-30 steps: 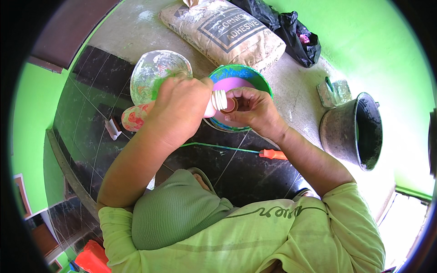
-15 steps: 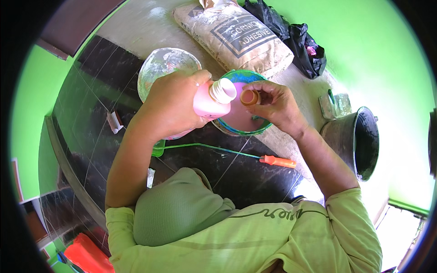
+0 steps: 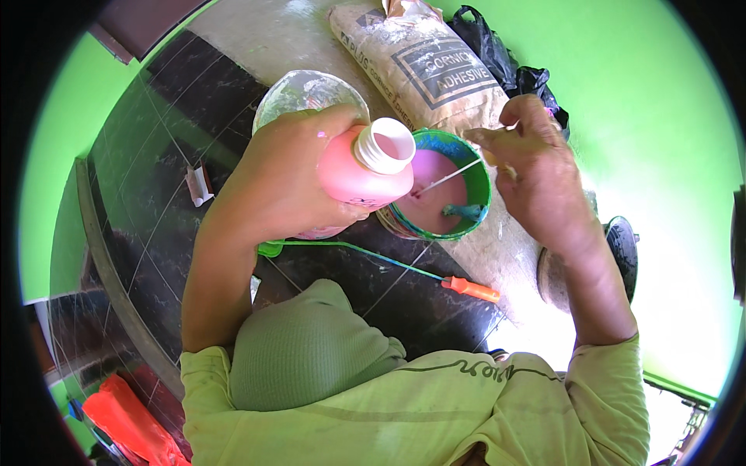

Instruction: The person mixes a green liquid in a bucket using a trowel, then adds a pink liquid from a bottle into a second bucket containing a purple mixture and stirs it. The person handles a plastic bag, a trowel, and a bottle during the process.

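Observation:
My left hand (image 3: pixel 287 171) is closed round a pink plastic bottle (image 3: pixel 361 179), whose white threaded neck stands uncapped. The bottle is tilted slightly, above and left of a bucket with a green rim (image 3: pixel 483 194). Pink liquid (image 3: pixel 439 175) fills part of that bucket, and a blue-green stick-like thing (image 3: pixel 464 211) lies at its inner right side. Over the bucket's right edge is my right hand (image 3: pixel 540 171), turned over, with fingers bent round a small orange-brown cap that they mostly hide. A thin pale streak (image 3: pixel 452 178) runs from near the fingertips down to the pink liquid.
Behind the bucket lies a paper sack of powder adhesive (image 3: pixel 447 70), with black plastic bags (image 3: pixel 497 54) beside it. A white-smeared tub (image 3: pixel 311 89) stands behind my left hand. A green rod with an orange handle (image 3: pixel 471 290) lies nearer me; a dark bucket (image 3: pixel 622 248) stands right.
My right hand has moved right and turned over, tipping the cap; the pale streak into the bucket is new. The bottle stays in my left hand, and the view has shifted slightly.

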The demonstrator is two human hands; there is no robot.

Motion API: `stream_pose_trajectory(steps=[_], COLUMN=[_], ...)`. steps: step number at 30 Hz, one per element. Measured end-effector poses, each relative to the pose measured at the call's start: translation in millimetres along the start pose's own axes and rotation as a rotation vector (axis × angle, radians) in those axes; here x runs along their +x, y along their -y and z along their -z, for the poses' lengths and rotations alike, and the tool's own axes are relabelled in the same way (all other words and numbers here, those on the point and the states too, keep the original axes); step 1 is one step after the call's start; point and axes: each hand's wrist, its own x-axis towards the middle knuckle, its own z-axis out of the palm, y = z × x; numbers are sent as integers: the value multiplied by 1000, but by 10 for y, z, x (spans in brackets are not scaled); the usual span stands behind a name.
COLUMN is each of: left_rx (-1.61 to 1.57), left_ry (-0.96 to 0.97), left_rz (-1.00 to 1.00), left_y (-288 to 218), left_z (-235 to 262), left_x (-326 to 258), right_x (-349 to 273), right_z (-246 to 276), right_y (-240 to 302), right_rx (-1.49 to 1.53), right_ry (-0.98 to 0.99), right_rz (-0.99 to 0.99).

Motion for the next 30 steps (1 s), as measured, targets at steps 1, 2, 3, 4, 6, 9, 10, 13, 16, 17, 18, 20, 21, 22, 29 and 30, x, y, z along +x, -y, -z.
stream_pose_trajectory(steps=[1,2,3,4,6,9,10,13,16,17,18,20,21,22,29,30], left_rx=[-23,-34,-44,-59,-97,-126,-131,-228,-222,-238,-256,-265,-247,-233,-296,-293], left_ry=[-6,-27,-48,-69,-79,-88,-90,-108,-92,-116,-139,-150,-148,-146,-146,-152], left_rz=[3,1,1,-1,3,15,15,1,11,5,-2,11,22,33,2,3], left_y=[27,50,69,99,111,154,157,161,174,182,188,228,240,245,168,200], left_z=[29,46,61,56,99,158,173,187,157,154,148,120,145,158,156,150], left_x=[-26,-47,-75,-95,-137,-180,-180,-162,-200,-191,-174,-211,-238,-262,-141,-199], right_x=[34,61,89,118,170,166,133,-67,-363,-372,-377,-149,23,132,-129,-147], right_z=[92,176,258,352,510,519,342,-605,-1318,-1371,-1404,-1085,-836,-619,-1354,-1354], right_y=[42,66,88,100,116,134,62,-335,-399,-406,-428,-263,-167,-96,-489,-419], right_rx=[28,57,88,69,36,387,520,709,-112,-76,-42,117,200,223,-388,-289], right_ry=[-9,-16,-24,-16,-6,-46,-131,-51,261,240,219,264,279,328,716,573], right_rz=[-4,-10,-15,13,71,-98,-120,-68,107,110,112,-51,-125,-126,-137,-104])
